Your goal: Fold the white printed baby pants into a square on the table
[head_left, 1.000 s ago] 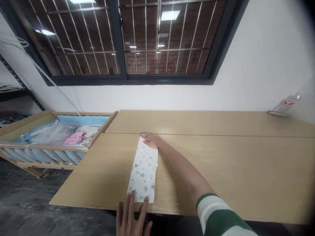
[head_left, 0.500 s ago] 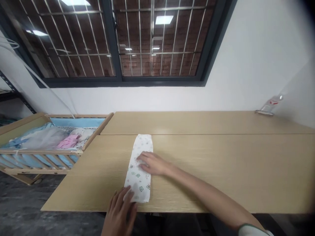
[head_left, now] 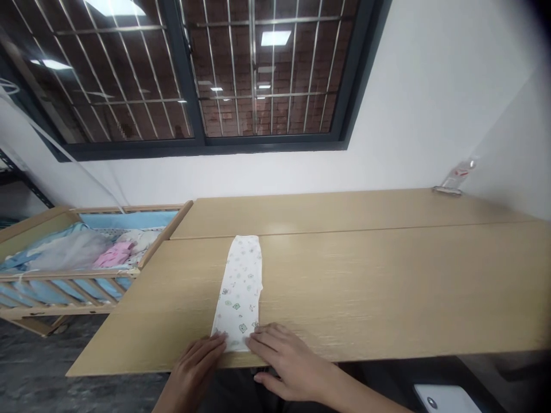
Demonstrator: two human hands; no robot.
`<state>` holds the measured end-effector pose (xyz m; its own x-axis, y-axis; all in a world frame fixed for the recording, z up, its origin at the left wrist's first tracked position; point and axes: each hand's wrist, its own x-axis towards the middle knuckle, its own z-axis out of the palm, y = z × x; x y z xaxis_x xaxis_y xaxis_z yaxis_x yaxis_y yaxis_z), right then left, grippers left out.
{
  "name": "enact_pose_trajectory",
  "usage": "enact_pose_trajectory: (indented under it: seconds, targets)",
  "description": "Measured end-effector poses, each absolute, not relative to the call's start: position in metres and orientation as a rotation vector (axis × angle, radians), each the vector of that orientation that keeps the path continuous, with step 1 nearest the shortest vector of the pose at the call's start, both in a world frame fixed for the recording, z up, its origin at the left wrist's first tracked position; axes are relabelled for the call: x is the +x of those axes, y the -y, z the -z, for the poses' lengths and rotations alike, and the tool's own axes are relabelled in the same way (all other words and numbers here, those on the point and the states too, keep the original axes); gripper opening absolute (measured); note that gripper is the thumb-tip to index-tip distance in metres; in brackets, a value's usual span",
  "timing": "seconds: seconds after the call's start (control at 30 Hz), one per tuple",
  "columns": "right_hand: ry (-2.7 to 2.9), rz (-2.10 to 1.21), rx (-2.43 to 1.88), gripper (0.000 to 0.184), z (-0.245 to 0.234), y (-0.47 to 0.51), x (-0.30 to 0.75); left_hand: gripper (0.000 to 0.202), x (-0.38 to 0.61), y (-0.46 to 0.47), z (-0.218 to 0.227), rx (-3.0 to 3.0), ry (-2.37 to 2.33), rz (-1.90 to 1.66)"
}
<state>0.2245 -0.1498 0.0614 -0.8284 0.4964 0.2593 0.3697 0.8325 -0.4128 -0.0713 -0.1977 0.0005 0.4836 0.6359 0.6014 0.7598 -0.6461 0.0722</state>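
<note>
A long strip of folded white cloth (head_left: 241, 281) with a small green and brown print lies flat on the tabletop, its narrow end away from me. It looks like a folded baby garment; its exact kind I cannot tell. At its near left corner rest the stretched fingers of my left hand (head_left: 196, 361), whose thumb is hidden. My right hand (head_left: 288, 361) lays its extended fingers on the near right corner, with its thumb apart, lower, by the table edge. Neither hand appears closed around the cloth.
The light wooden table (head_left: 365, 275) runs far to the right, with a clear plastic bottle (head_left: 458, 175) in the back corner. At left stands a wooden crib (head_left: 142, 258) with blue lining and a pink cloth (head_left: 115, 254). A white device (head_left: 445, 398) shows at lower right.
My right hand has slid from the middle of the cloth back to its near right corner. My left hand stays by the near left corner, fingers now flatter. The view has shifted slightly.
</note>
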Motion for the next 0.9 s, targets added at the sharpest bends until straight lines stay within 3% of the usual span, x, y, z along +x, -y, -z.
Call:
enact_pose_trajectory:
  seconds: [0.1,0.23,0.43,0.53,0.63,0.77,0.9]
  targets:
    - [2.662,-0.404,-0.677,0.053,-0.055,0.156,0.218,0.029,-0.068,0.201,-0.001,-2.512,1.252,0.887]
    - [2.641,-0.253,-0.708,0.034,-0.041,0.164,0.212,0.027,-0.061,0.209,-0.006,-2.523,1.151,0.858]
    - [2.554,-0.24,-0.694,0.036,-0.027,0.179,0.22,0.043,-0.06,0.225,-0.027,-2.617,0.978,0.832]
    - [2.483,-0.347,-0.712,0.036,-0.045,0.184,0.226,0.055,-0.061,0.23,-0.035,-2.648,0.986,0.823]
    - [2.387,-0.444,-0.729,0.032,-0.073,0.18,0.229,0.045,-0.061,0.227,-0.043,-2.647,1.072,0.886]
    - [2.264,-0.509,-0.723,0.026,-0.111,0.157,0.226,0.047,-0.056,0.201,-0.068,-2.574,1.129,1.105]
    - [2.183,-0.573,-0.726,0.025,-0.138,0.114,0.217,0.029,-0.052,0.145,-0.102,-2.423,1.267,1.23]
